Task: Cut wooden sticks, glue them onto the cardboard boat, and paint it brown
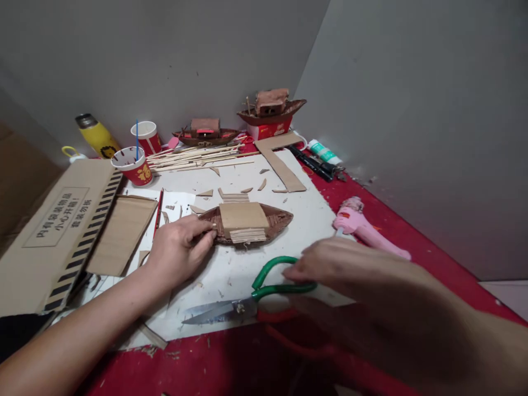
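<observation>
A: Start at eight o'clock. Describe.

B: See the left hand there: bare, rounded at the knuckles, slim-fingered. Narrow at the wrist, then followed by a long left forearm, bare as well, smooth in outline, thickening gradually farther out.

A: Now try four o'clock.

B: Find the right hand, also bare. Soft-edged, broad across the back, too blurred for nails or creases.

A: And farther out, same direction?

B: Reach the right forearm: bare too, large-looking near the lens, hazy along both edges, shadowed underneath.
</observation>
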Demonstrator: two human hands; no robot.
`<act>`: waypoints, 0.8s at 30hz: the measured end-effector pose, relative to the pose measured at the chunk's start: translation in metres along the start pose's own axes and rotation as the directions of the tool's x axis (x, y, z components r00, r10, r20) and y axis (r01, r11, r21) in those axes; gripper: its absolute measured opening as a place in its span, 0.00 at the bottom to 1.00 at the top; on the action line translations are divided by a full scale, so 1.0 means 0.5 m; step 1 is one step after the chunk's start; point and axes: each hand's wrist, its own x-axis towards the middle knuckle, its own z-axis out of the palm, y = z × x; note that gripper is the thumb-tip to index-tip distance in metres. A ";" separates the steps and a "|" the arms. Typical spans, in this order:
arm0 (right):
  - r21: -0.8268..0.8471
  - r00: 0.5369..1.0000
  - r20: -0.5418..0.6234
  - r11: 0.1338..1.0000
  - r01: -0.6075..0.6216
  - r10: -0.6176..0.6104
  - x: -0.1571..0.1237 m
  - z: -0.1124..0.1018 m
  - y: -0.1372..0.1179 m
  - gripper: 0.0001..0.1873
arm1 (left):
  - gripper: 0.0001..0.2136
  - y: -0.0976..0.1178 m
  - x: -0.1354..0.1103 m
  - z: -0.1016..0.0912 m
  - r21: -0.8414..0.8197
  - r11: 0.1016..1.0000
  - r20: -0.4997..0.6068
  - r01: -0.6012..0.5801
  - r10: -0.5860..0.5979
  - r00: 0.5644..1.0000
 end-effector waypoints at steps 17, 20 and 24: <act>-0.286 0.936 0.238 0.902 0.322 -0.259 0.236 0.048 0.025 0.12 | 0.10 0.003 -0.002 -0.037 -0.093 0.994 0.021 0.050 -0.048 0.999; -0.280 0.931 0.262 0.903 0.325 -0.254 0.243 0.044 0.023 0.11 | 0.12 -0.009 0.008 -0.055 -0.212 0.968 -0.031 0.139 -0.148 0.988; -0.277 0.924 0.313 0.910 0.309 -0.219 0.256 0.040 0.016 0.11 | 0.32 -0.035 0.007 -0.046 -0.380 0.870 0.259 0.315 -0.226 0.939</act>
